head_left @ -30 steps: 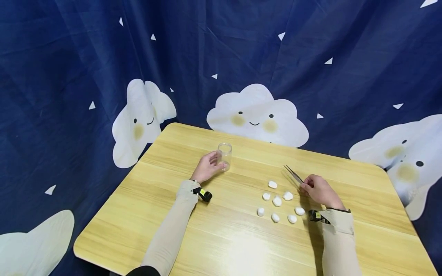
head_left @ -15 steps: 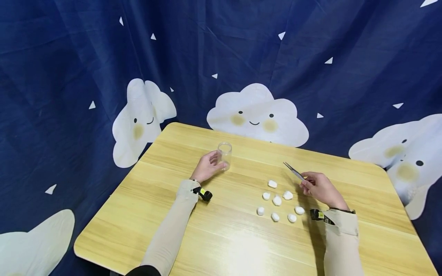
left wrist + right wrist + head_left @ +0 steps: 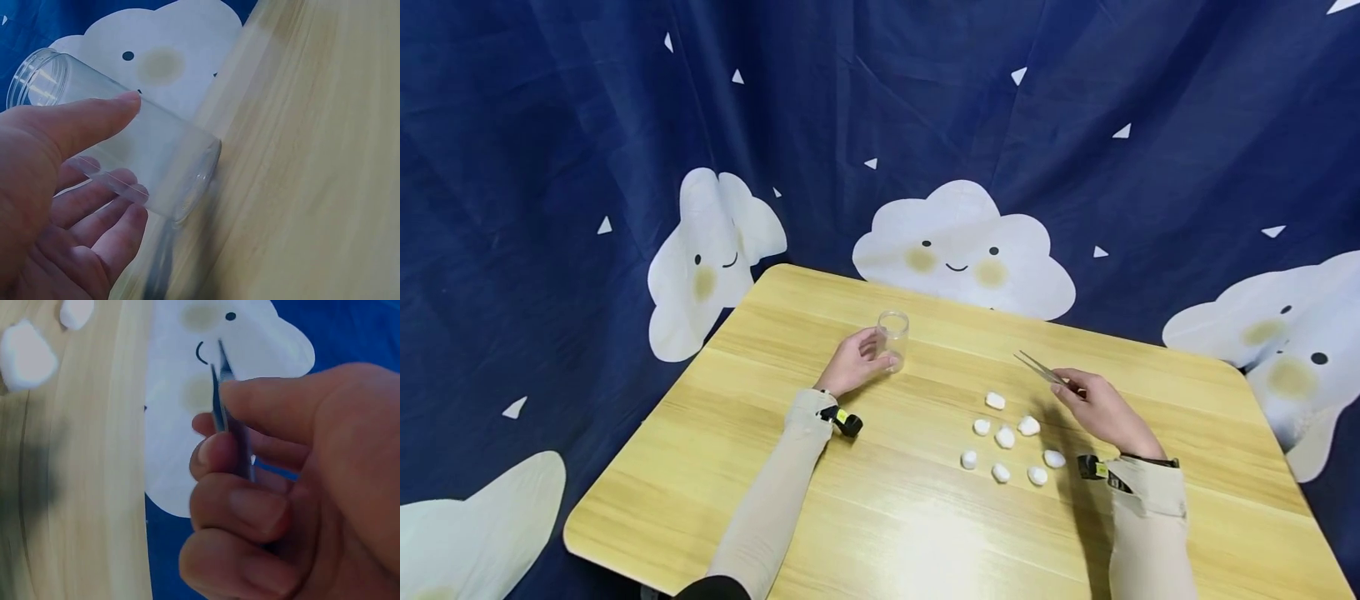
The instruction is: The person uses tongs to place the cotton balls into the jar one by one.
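Observation:
A clear, see-through plastic jar [image 3: 893, 333] stands upright on the table, with no lid on it. My left hand [image 3: 852, 364] holds it low down; in the left wrist view the thumb lies along one side of the jar [image 3: 159, 140] and the fingers curl at the other. Metal tweezers [image 3: 1036, 365] are pinched between thumb and fingers of my right hand [image 3: 1099, 408], above the table. Their tips point away to the left, slightly apart with nothing between them, as the tweezers [image 3: 237, 440] show up close. Several white cotton balls [image 3: 1004, 437] lie loose left of the right hand.
The wooden table [image 3: 700, 467] has rounded corners. Behind it hangs a dark blue curtain [image 3: 820, 100] with smiling white clouds. Each wrist carries a small black camera, such as the left wrist camera [image 3: 847, 423].
My right hand has risen a little with the tweezers, which now lie flatter and point more to the left. The left hand and jar stay in place. The head view has shifted slightly.

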Demonstrator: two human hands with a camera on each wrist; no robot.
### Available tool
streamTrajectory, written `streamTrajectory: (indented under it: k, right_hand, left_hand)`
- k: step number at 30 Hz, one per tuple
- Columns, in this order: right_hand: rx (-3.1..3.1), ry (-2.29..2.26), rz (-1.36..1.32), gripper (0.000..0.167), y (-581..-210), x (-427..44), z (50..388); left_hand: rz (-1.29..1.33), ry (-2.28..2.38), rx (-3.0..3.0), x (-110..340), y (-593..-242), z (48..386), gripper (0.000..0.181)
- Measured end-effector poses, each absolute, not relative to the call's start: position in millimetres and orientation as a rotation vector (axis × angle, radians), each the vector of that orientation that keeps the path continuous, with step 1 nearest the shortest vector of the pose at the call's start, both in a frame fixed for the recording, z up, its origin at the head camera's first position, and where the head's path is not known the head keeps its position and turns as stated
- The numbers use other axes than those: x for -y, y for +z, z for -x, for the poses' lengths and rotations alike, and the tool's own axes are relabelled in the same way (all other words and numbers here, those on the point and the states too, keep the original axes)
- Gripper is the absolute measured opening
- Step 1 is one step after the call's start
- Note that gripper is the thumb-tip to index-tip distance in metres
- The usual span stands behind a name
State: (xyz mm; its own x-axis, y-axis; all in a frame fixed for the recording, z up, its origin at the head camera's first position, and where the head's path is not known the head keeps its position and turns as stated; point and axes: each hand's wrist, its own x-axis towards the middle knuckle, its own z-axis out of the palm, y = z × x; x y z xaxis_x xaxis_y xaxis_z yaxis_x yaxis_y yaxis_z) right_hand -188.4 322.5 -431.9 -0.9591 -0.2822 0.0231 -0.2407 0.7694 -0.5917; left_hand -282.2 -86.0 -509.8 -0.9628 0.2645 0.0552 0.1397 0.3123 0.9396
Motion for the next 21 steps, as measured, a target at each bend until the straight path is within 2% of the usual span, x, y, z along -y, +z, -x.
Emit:
streamTrajectory:
  k: [10,17,21]
  right_hand:
    - [-2.825,-0.940,0.450,0.025,-433.8,-322.6,188.8]
    - [-2.739,-0.913,0.400,0.030,-434.4,-320.7,186.2]
    - [-2.799,-0.866,0.445,0.027,-437.9,-321.5,185.6]
  left_hand:
    - [-0.415,1.710,-2.452,84.2,-505.4,281.6,0.079]
    - [-0.417,1.734,-2.453,83.7,-504.7,281.4,0.073]
    - [-0.414,1.746,-2.445,83.3,-505.5,281.3,0.071]
